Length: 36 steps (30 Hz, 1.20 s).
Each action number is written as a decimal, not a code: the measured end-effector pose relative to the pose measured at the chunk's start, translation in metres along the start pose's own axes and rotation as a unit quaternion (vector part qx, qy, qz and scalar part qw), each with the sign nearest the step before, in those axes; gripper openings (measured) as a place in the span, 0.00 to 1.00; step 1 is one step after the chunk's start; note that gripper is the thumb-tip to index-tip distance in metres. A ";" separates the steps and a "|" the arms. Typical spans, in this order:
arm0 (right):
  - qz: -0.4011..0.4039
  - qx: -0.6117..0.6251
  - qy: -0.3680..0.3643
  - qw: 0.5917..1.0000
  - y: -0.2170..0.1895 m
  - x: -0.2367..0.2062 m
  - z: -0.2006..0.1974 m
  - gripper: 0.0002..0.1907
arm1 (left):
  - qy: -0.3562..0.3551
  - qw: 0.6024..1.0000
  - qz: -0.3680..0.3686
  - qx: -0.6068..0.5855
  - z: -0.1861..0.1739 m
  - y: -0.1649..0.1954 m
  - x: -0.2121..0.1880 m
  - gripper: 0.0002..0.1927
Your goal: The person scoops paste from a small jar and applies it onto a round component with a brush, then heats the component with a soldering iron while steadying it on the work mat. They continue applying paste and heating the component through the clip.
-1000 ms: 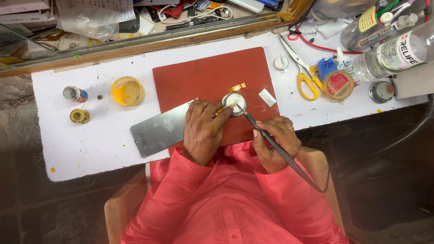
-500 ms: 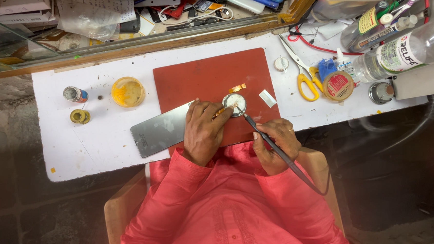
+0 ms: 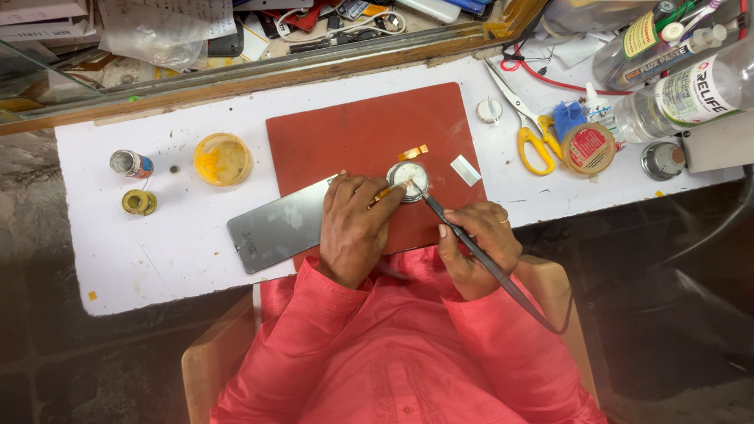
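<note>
Right hand is wrapped around a slim dark soldering iron, fingers curled tight on the smooth barrel like a pen grip, its cord trailing back past the wrist. The tip lands on a small round metal tin, shiny rim, pale inside, just beyond the fingertips. Left hand lies flat-ish over the work, fingers bent and pinching a thin amber strip against the mat right beside that tin; what sits under the palm is hidden. Both hands work over a matte brick-red rectangular mat. Poking out from under the left wrist, a glossy grey glass panel, flat with rounded corners. Past the fingertips, a short golden flex piece and a small pale rectangular chip. Well out from the left hand's knuckles, a round translucent yellow dish. Off beyond the right hand, yellow-handled scissors on the scuffed white tabletop.
</note>
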State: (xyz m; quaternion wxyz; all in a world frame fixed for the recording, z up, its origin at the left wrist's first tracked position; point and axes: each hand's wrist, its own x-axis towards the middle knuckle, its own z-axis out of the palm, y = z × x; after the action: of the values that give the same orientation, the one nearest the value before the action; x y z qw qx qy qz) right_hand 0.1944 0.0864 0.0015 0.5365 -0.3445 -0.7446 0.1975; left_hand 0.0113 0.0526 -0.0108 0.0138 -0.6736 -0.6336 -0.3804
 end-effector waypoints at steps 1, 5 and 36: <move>-0.002 -0.004 0.001 1.000 0.000 0.000 0.001 0.10 | 0.000 1.000 -0.001 -0.001 0.000 0.000 0.000 0.17; -0.002 0.001 0.004 1.000 0.000 0.000 0.001 0.09 | 0.003 1.000 0.002 -0.001 -0.001 0.000 0.001 0.17; 0.014 -0.006 0.001 1.000 -0.004 -0.002 0.002 0.10 | 0.006 1.000 0.003 0.000 -0.002 0.002 0.002 0.16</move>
State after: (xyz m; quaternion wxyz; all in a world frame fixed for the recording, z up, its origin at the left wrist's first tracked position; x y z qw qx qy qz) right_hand 0.1922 0.0827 0.0023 0.5323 -0.3582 -0.7404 0.2005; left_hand 0.0116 0.0526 -0.0077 0.0188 -0.6731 -0.6316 -0.3842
